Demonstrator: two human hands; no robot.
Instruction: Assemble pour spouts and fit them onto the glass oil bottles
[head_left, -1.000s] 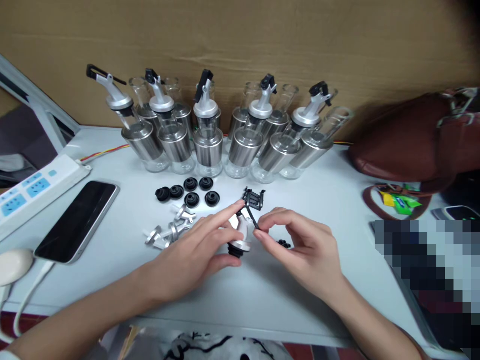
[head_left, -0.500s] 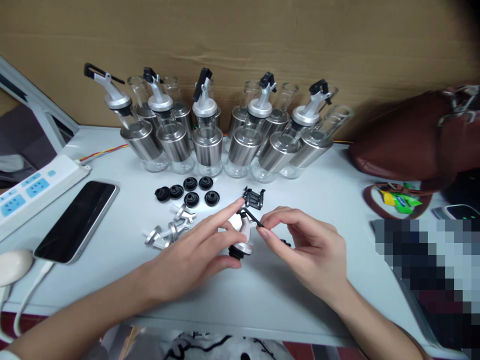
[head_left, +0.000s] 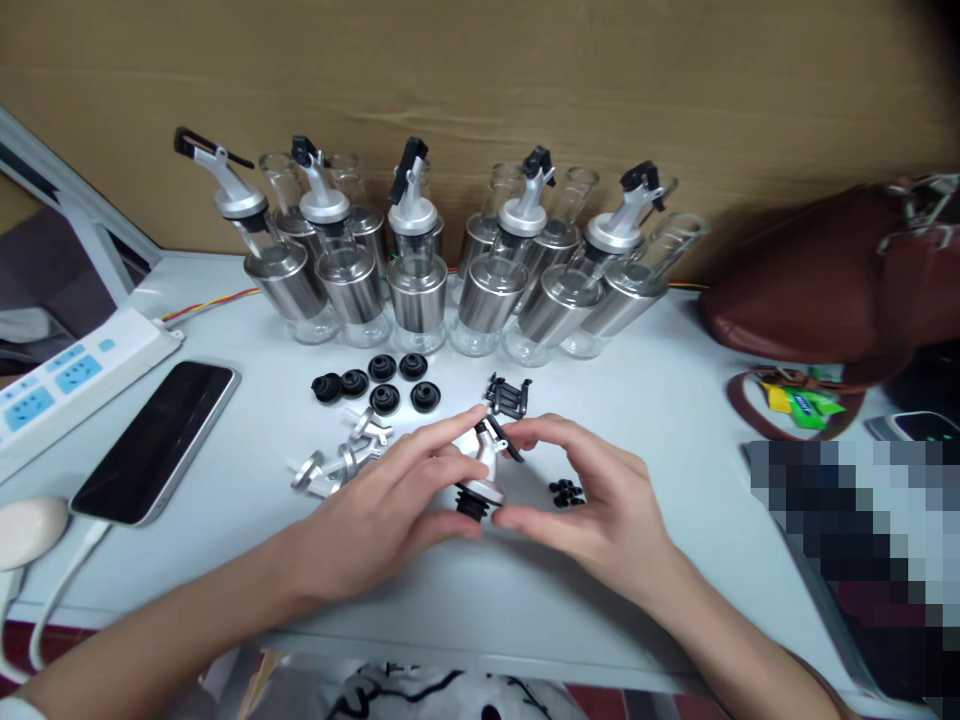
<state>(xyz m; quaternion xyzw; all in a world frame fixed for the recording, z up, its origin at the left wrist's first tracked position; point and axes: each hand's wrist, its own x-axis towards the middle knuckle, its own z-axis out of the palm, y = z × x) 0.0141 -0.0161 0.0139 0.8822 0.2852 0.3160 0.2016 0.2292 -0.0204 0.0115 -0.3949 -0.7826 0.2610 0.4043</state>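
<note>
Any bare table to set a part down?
Yes, on the white tabletop: between the right hand and the brown leather bag, and the front strip between the forearms. Crowded: between the left hand and the steel-banded glass bottles, with round black stoppers and silver spouts; thin black levers lie beyond the right hand.

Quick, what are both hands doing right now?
Left hand: closed on a silver-and-black bottle pourer.
Right hand: open, curved beside the same bottle pourer; whether it's touching, I can't tell.
</note>
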